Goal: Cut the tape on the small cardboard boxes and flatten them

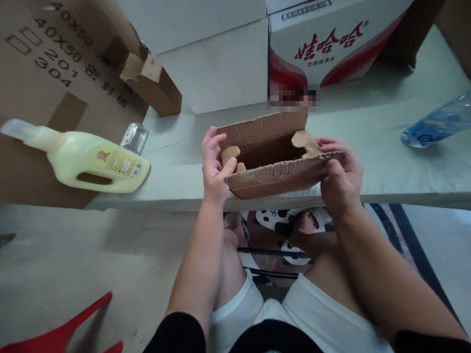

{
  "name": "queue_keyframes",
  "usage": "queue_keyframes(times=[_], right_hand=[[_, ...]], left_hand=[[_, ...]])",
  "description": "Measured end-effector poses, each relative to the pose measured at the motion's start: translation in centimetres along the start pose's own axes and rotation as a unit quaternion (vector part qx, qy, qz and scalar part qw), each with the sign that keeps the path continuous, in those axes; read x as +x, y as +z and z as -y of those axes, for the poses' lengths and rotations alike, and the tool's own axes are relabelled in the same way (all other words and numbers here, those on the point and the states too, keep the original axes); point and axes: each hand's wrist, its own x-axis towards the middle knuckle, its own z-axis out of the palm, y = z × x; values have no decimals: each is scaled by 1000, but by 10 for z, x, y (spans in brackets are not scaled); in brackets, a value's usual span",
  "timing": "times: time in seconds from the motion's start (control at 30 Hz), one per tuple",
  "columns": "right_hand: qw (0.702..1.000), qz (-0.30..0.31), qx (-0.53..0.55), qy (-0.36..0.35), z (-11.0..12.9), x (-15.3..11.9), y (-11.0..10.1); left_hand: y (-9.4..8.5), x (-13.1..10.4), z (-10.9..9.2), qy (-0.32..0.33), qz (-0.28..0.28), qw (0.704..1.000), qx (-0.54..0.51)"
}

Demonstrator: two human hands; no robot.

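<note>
An open brown cardboard box [277, 180] is held at the table's front edge, its opening facing up toward me and its inside dark. My left hand [215, 166] grips the box's left end, with the thumb by a small inner flap. At the right end, my right hand [342, 174] is closed on the box's corner, thumb on the near wall and fingers behind. Both long flaps stand raised, and a torn-looking small flap [307, 141] shows at the right of the opening.
Pale yellow bottle [99, 164] and small clear packet [135, 138] at left; small brown box [162, 90] behind them. White boxes [221, 68] and a red-and-white carton [324, 54] stand at the back. A water bottle [436, 122] lies right on the table [386, 166].
</note>
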Motion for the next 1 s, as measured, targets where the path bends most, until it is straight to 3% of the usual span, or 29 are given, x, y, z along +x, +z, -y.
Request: queue_keyframes(times=[0.07, 0.1, 0.2, 0.33, 0.4, 0.47, 0.53, 0.6, 0.67, 0.73, 0.8, 0.87, 0.93, 1.0], right_hand=[[999, -19, -40, 2, -1, 1, -1], [999, -26, -44, 5, -2, 1, 0], [998, -21, -45, 27, -4, 4, 2], [994, -62, -43, 79, -3, 7, 3], [992, -54, -46, 106, -3, 8, 2], [992, -30, -53, 115, -6, 9, 0], [990, -33, -55, 129, -12, 11, -2], [984, -30, -51, 170, -19, 14, -3], [976, 12, -49, 212, -22, 15, -2], [971, 81, -40, 220, -19, 14, 1], [968, 154, -5, 199, -12, 11, 7], [965, 202, 35, 164, -5, 7, 10], [971, 193, 49, 131, 0, 4, 10], [982, 142, 50, 112, 2, 3, 6]], left_hand=[[2, -1, 0, -2, -58, 998, -17], [2, -2, 0, -4, -58, 998, -33], [-2, -4, -5, 17, 33, 999, -36], [-13, -13, -22, 112, 163, 974, 113], [-18, -18, -29, 110, 223, 951, 182], [-24, -21, -29, 100, 244, 938, 226], [-29, -20, -22, 81, 205, 951, 218], [-33, -16, -9, 26, 134, 978, 159], [-34, -11, 3, -69, 50, 995, 56], [-30, -9, 7, -169, -23, 982, -86], [-22, -10, 2, -269, -22, 942, -199], [-11, -14, -9, -385, 12, 885, -263], [0, -19, -17, -466, 64, 830, -298], [9, -23, -17, -489, 116, 811, -300]])
